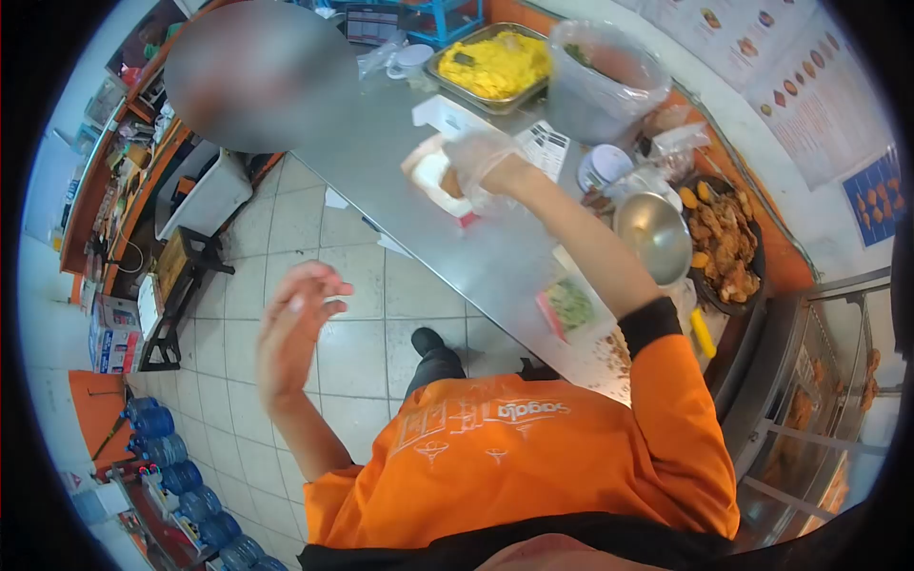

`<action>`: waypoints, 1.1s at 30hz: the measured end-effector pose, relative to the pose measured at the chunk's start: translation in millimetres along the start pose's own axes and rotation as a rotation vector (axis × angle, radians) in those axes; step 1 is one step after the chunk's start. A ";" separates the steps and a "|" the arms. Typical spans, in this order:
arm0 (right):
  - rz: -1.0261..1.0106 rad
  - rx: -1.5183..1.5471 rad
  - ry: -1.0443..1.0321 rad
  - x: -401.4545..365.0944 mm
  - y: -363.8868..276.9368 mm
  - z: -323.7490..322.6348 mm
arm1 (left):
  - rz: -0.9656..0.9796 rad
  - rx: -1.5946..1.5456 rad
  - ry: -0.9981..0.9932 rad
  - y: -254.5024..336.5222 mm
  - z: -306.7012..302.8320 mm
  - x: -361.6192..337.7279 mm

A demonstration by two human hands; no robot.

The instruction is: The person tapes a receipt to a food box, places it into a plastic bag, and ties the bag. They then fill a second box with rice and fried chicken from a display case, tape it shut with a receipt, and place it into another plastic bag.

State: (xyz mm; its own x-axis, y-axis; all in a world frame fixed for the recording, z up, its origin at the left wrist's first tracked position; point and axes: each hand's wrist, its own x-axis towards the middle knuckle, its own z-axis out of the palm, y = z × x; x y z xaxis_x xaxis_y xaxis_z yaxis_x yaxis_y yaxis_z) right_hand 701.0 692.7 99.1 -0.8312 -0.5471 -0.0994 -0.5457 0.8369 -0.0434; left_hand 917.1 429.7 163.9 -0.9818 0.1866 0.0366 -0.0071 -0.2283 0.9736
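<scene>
My right hand (483, 162), in a clear plastic glove, reaches across the metal table to a small open paper box (419, 176). White food (433, 173), which looks like rice, fills the box. Its fingers are closed around a brown piece of food (451, 183) at the box's edge, partly hidden by the glove. My left hand (297, 328) is bare and raised over the floor beside the table. Its fingers are loosely bent and apart from the thumb, with nothing visible in them.
Along the back stand a tray of yellow rice (495, 62) and a plastic-lined bucket (605, 86). To the right are a steel bowl (653, 238), a pan of fried chicken (728, 243) and a yellow handle (703, 333). Chopped greens (568, 306) lie nearer me.
</scene>
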 end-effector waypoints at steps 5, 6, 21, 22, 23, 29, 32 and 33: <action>0.072 0.049 0.090 68.5 4.1 38.8 | 0.113 0.430 0.018 -14.4 -19.8 76.2; -0.145 0.108 0.482 74.6 -12.0 40.4 | 0.275 0.411 0.088 -25.7 -4.1 98.2; 0.983 0.574 0.909 -31.2 -32.2 91.7 | -0.121 -0.105 0.149 -203.4 -171.7 476.1; 1.049 0.236 0.907 -22.3 -22.3 111.4 | -0.057 -0.093 0.052 -226.9 -163.0 506.7; 1.072 0.234 0.917 -15.5 -18.5 125.6 | 0.048 0.250 -0.031 -232.0 -147.6 514.9; 1.301 0.373 0.987 15.8 -71.0 168.6 | 0.523 1.246 -0.242 -188.5 -81.4 380.7; 1.318 0.793 1.348 36.9 -82.6 208.3 | 0.757 1.417 -0.213 -199.8 -103.3 365.6; 1.329 0.793 1.350 39.7 -83.8 210.0 | 0.635 1.356 -0.224 -210.0 -113.0 360.3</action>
State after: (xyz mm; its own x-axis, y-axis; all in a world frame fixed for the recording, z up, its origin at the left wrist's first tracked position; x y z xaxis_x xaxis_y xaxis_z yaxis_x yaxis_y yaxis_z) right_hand 736.2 604.6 -110.0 -0.3338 0.9215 0.1983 0.1787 0.2684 -0.9466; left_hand 543.4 436.9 -52.8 -0.7055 0.5643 0.4287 0.6919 0.6794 0.2444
